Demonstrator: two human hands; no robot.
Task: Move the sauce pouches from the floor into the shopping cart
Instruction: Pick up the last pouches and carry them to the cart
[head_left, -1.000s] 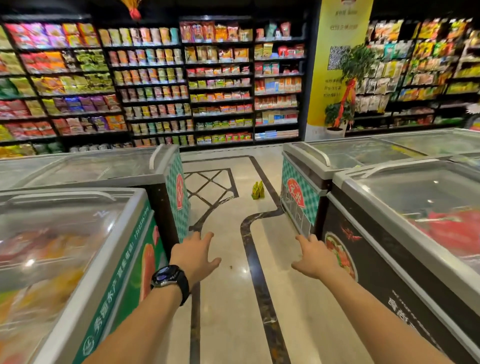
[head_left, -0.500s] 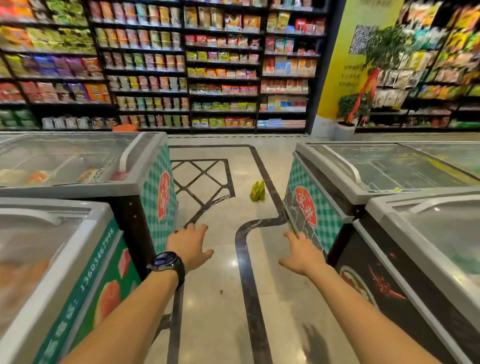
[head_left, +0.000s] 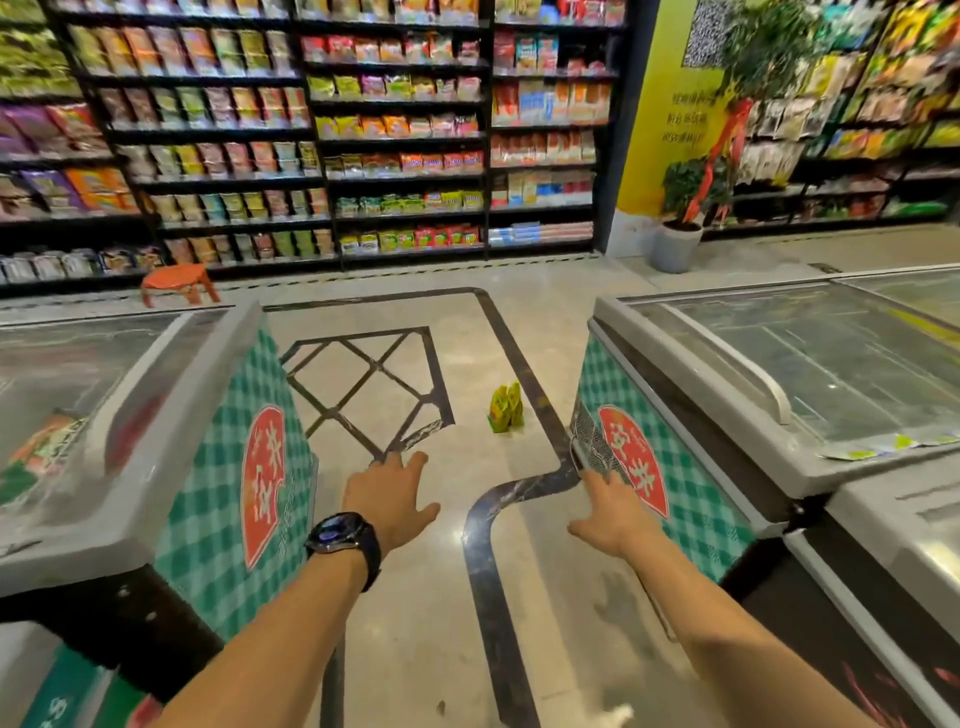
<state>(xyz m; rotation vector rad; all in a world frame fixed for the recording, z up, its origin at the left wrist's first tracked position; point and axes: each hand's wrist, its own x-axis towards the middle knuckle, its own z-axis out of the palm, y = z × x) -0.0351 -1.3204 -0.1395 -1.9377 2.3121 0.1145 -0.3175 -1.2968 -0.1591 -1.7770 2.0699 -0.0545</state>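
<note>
Two or three yellow-green sauce pouches (head_left: 505, 407) stand close together on the shiny floor ahead, between two chest freezers. My left hand (head_left: 390, 500), with a black watch on the wrist, reaches forward with spread fingers and holds nothing. My right hand (head_left: 613, 514) is stretched out the same way, fingers relaxed and empty, near the corner of the right freezer. Both hands are well short of the pouches. No shopping cart is in view.
A chest freezer (head_left: 218, 467) with a green checked end flanks the aisle on the left, another freezer (head_left: 691, 467) on the right. Stocked shelves (head_left: 395, 130) line the back wall. An orange stool (head_left: 179, 280) and a potted plant (head_left: 675, 244) stand on the floor beyond.
The view has advanced down the aisle between the freezers. The pouches look larger and nearer. Both hands stay outstretched and empty.
</note>
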